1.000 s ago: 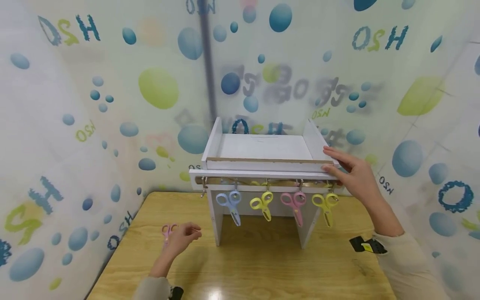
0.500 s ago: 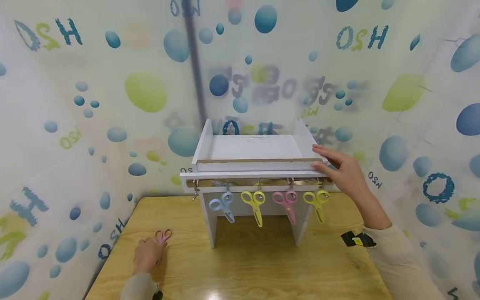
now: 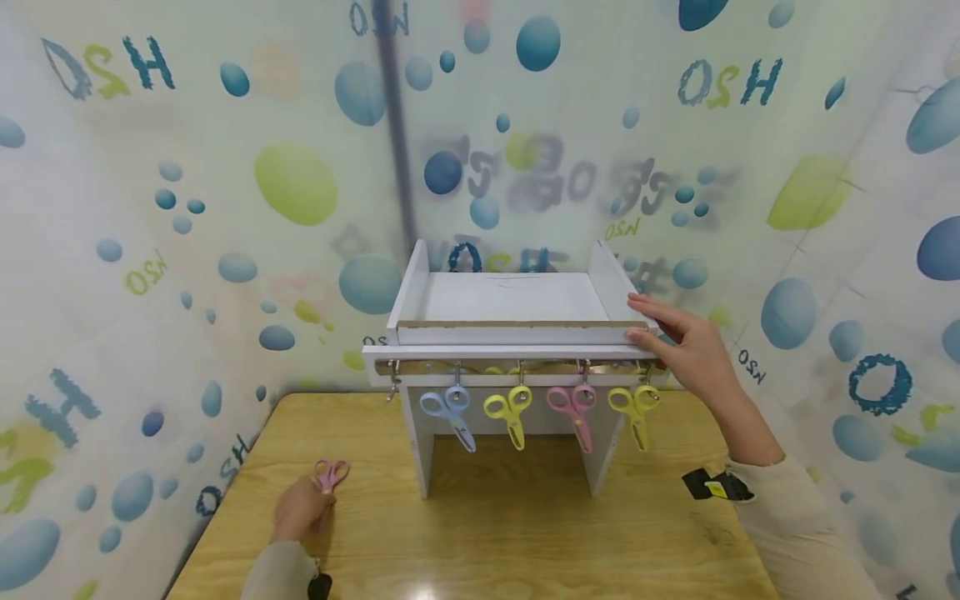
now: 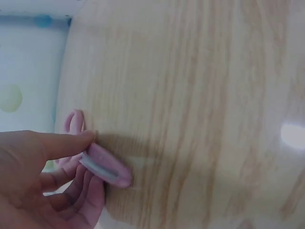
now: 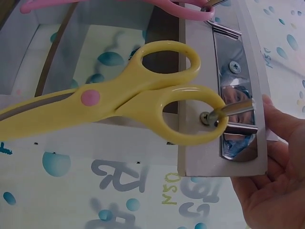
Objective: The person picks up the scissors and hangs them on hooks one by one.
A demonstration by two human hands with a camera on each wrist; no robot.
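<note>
At the table's left side, my left hand (image 3: 296,507) pinches pink scissors (image 4: 114,171) between thumb and fingers. Their pink handle loops (image 3: 331,474) point away from me, and the hand partly hides the blades. My right hand (image 3: 693,350) grips the right end of a white shelf rack (image 3: 517,335), thumb in front and fingers on the side panel. From hooks on its metal rail hang blue scissors (image 3: 448,414), yellow scissors (image 3: 510,414), pink scissors (image 3: 574,408) and, nearest the right hand, another yellow pair (image 5: 119,98).
At the rail's left end a hook (image 3: 393,382) carries no scissors. The rack's side legs (image 3: 422,442) stand on the wooden table (image 3: 510,550). Patterned wall sheets (image 3: 300,183) close in behind and at both sides.
My left hand has moved left and down from above the table to the pink scissors lying there and now pinches them. The right hand keeps its grip on the rack.
</note>
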